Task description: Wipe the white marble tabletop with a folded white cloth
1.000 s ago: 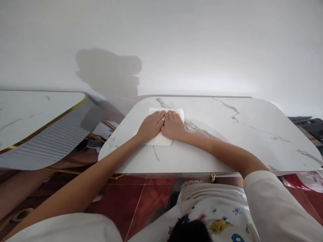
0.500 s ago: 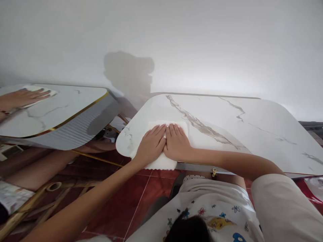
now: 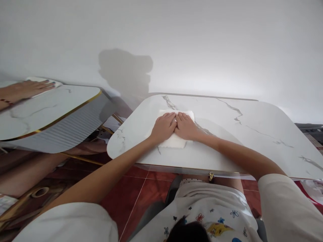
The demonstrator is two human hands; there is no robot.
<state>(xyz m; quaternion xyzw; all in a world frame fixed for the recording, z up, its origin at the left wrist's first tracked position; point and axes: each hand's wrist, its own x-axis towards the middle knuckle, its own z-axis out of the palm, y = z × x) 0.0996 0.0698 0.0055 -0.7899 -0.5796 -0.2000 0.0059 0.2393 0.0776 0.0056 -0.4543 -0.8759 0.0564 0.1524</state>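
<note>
A folded white cloth (image 3: pixel 174 143) lies flat on the left part of a white, grey-veined marble-look tabletop (image 3: pixel 252 134). The left hand (image 3: pixel 164 127) and right hand (image 3: pixel 186 127) press on it side by side, fingers stretched out flat and together, gripping nothing. This looks like a wiping stroke mid-pass, and carrying it on calls for even palm pressure so the cloth slides unbunched; at a neighbouring gold-edged marble table (image 3: pixel 50 111) another person's hand (image 3: pixel 27 89) rests on a similar cloth.

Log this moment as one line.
left hand flat on cloth | right hand flat on cloth | cloth on marble table | another person's hand at next table
</note>
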